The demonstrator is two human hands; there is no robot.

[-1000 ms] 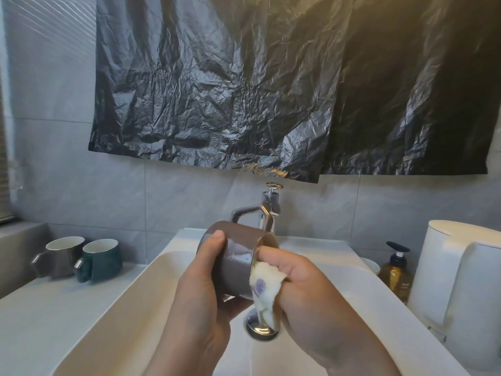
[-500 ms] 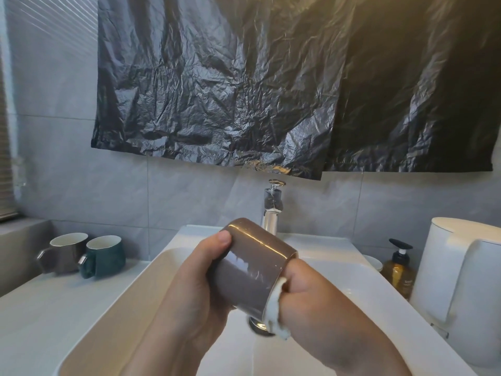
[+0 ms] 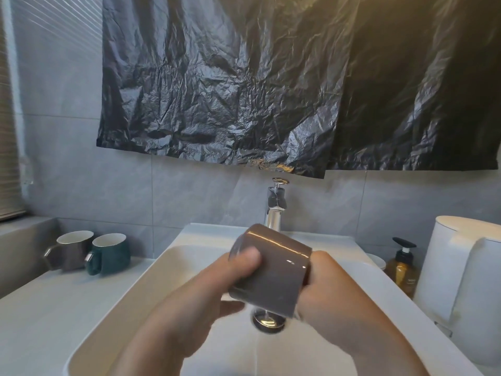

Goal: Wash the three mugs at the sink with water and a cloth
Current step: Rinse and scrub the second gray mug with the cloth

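Observation:
A glossy grey-brown mug (image 3: 273,270) lies on its side above the white sink (image 3: 113,321), mouth turned right. My left hand (image 3: 206,294) grips its base end, thumb on top. My right hand (image 3: 333,289) is pushed against the mug's mouth, its fingers hidden inside. The cloth it held is out of sight inside the mug. Two more mugs stand on the left counter: a grey one (image 3: 71,251) and a dark green one (image 3: 109,253), touching side by side.
A chrome faucet (image 3: 275,207) rises behind the mug, and the drain plug (image 3: 267,321) sits below it. At right stand an amber soap bottle (image 3: 402,270) and a large white appliance (image 3: 466,280). Black plastic sheeting (image 3: 271,90) hangs on the wall.
The mug has been turned and tilted in my hands, its mouth swinging to the right. My right hand went deeper in and the cloth has disappeared from sight.

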